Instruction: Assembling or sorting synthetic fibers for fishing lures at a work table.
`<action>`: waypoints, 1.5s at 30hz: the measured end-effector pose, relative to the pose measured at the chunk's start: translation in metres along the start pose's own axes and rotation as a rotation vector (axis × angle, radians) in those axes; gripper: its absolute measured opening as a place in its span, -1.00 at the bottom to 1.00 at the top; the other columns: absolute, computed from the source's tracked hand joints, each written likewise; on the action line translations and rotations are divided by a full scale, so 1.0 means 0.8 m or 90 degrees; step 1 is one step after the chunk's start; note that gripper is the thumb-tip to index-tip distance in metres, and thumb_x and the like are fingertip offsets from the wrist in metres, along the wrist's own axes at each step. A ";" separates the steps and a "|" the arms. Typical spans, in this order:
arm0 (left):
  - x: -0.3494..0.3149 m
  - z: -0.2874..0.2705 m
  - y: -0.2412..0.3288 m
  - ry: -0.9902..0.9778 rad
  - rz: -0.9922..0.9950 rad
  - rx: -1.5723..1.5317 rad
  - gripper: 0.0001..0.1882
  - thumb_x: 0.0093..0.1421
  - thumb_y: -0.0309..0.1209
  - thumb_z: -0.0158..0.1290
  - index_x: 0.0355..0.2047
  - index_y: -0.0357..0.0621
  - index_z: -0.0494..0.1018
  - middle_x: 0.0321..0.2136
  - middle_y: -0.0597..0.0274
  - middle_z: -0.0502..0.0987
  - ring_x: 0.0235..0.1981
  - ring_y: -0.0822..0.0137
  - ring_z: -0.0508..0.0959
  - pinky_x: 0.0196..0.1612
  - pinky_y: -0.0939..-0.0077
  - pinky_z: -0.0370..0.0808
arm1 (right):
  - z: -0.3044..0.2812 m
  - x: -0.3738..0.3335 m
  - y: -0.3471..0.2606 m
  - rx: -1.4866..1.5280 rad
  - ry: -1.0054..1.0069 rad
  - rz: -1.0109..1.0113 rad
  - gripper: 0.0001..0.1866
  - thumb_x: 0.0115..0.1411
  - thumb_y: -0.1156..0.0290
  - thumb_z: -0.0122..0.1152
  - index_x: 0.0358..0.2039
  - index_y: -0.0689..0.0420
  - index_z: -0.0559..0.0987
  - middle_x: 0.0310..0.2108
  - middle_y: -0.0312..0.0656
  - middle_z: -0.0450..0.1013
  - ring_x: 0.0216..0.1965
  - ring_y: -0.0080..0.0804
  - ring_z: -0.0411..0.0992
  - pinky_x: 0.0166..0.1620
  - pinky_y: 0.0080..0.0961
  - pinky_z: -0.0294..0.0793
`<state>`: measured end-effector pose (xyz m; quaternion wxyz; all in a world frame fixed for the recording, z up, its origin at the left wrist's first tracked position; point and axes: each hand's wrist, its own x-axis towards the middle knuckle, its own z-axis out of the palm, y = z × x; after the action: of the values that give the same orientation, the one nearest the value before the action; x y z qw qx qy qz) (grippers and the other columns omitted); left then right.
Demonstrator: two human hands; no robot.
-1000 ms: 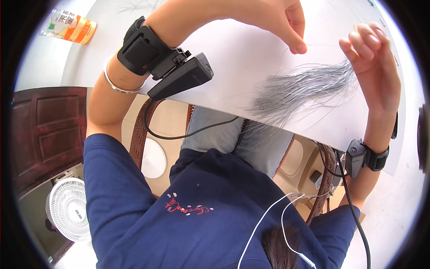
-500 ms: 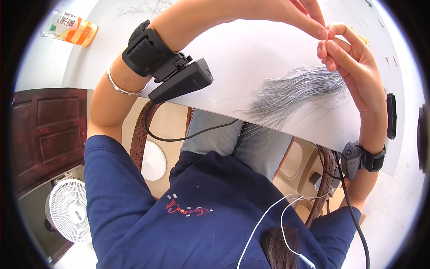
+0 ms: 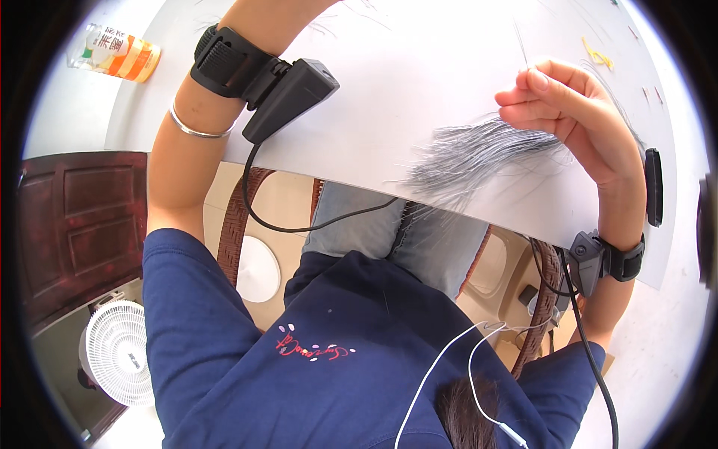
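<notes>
My right hand (image 3: 572,108) is closed in a pinch above the right part of the table, with a thin grey wire (image 3: 520,45) rising from its fingertips. Beneath and to the left of that hand lies a loose bundle of thin grey wires (image 3: 479,157), its ends spreading over the table's near edge. My left forearm (image 3: 179,161) reaches up past the top rim, so the left hand itself is out of sight. A few loose wires (image 3: 321,28) lie near the top, by the left forearm.
The white table (image 3: 359,127) holds a bottle with an orange label (image 3: 123,52) at far left, a yellow strip (image 3: 597,54) at far right and a black object (image 3: 654,187) by my right wrist. Black cables (image 3: 299,232) hang from the wrist devices. A white fan (image 3: 116,352) stands lower left.
My left hand has parted from the right one and gone up and left, out of view. The right hand has dropped slightly, still pinching, and a wire now shows above its fingertips.
</notes>
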<state>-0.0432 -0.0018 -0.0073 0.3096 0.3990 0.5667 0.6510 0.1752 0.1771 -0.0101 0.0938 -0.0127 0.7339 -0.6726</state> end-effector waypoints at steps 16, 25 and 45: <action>0.007 -0.020 0.011 0.162 0.029 -0.120 -0.79 0.33 -0.34 0.05 -0.09 -0.16 0.40 -0.18 0.26 0.45 -0.16 0.40 0.44 -0.07 0.58 0.40 | 0.002 0.002 0.003 -0.076 0.040 -0.060 -0.77 0.29 0.24 0.18 -0.26 0.16 0.61 -0.29 -0.13 0.58 -0.15 -0.39 0.58 0.02 -0.51 0.52; 0.011 -0.025 0.007 0.149 0.011 -0.124 -0.83 0.33 -0.37 0.04 -0.13 -0.16 0.40 -0.24 0.27 0.45 -0.20 0.42 0.45 -0.12 0.60 0.42 | 0.004 0.001 0.003 -0.246 0.115 -0.069 -0.69 0.17 0.15 0.31 -0.23 0.14 0.68 -0.31 -0.17 0.63 -0.21 -0.48 0.58 -0.10 -0.64 0.50; 0.010 -0.023 0.005 0.138 -0.027 -0.112 -0.79 0.35 -0.43 -0.03 -0.07 -0.27 0.39 -0.19 0.22 0.49 -0.23 0.47 0.45 -0.16 0.63 0.42 | 0.000 0.003 0.007 -0.237 0.099 -0.062 -0.66 0.16 0.12 0.32 -0.24 0.14 0.68 -0.31 -0.17 0.63 -0.21 -0.46 0.59 -0.07 -0.62 0.49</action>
<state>-0.0632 -0.0046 -0.0029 0.2939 0.2857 0.5460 0.7307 0.1735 0.1773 -0.0159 0.0002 -0.0133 0.8491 -0.5281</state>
